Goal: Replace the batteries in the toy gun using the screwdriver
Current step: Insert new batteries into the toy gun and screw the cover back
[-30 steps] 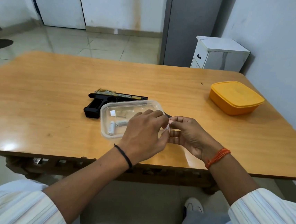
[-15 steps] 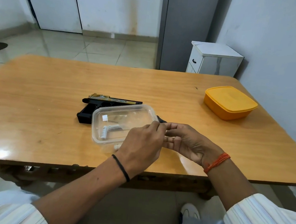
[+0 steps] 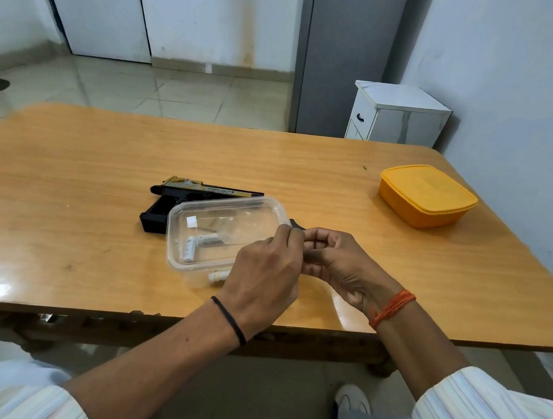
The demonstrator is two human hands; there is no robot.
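A: Hands, condition? Entry required.

B: Left hand [image 3: 264, 269] and right hand [image 3: 340, 266] are brought together over the near right corner of a clear plastic container [image 3: 221, 238]. The left fingers are curled and pinched at the container's rim near the lid's corner; the right fingers are curled, tips met with the left. What exactly is pinched between them cannot be told. A black band is worn on the left wrist, an orange thread on the right.

A: Task item, location and appearance?

B: Toy gun [image 3: 181, 200], black body with a gold slide, is laid flat on its side on the wooden table [image 3: 66, 206], just behind the container; its lower right part is hidden by the container. The open bottom of the grip is turned left.

A: Contents of container?

B: White batteries [image 3: 194, 245] are seen inside, with a small white label on the lid. One more white cylinder [image 3: 218, 275] lies at the near wall.

A: Surroundings?

B: An orange lidded box [image 3: 426, 195] is recorded well apart at the table's far right. A white cabinet [image 3: 397, 114] stands beyond, by the wall.
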